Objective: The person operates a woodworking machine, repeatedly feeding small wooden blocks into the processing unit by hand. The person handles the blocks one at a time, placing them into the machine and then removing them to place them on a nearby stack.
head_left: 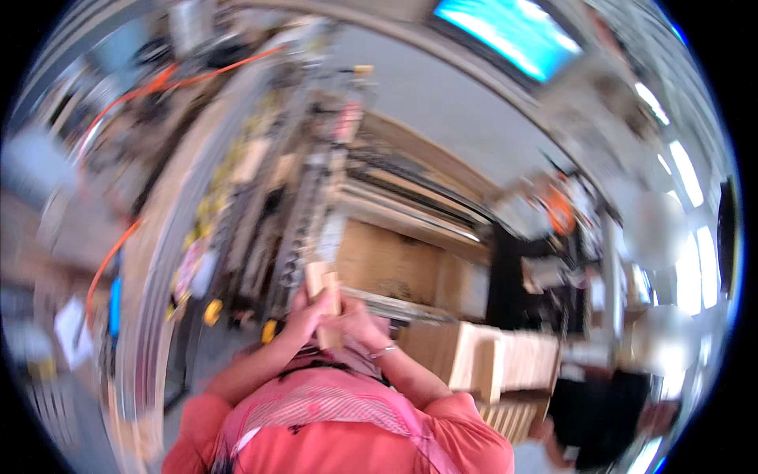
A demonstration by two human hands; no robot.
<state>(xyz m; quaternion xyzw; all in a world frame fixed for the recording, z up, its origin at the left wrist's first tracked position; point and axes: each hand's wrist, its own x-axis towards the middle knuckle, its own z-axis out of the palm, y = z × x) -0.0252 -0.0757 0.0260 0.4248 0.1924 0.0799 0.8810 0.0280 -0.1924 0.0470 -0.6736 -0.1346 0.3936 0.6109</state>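
Note:
Close in front of my body, my left hand (303, 317) and my right hand (355, 319) come together around short light-coloured wood pieces (317, 278). At least two pieces lie side by side, their ends sticking up past my fingers, and a lower part shows between my hands. My left fingers are wrapped round them from the left. From the right, my right hand grips the same pieces, with a bracelet at its wrist. Motion blur hides the exact finger positions.
A rack of long metal bars and clamps (296, 229) stands just left of my hands. Ahead is a brown wooden panel (387, 257). Pale wooden boxes or boards (474, 359) sit at my right. An orange cord (110, 257) hangs at left. People in dark clothes (604, 415) stand at right.

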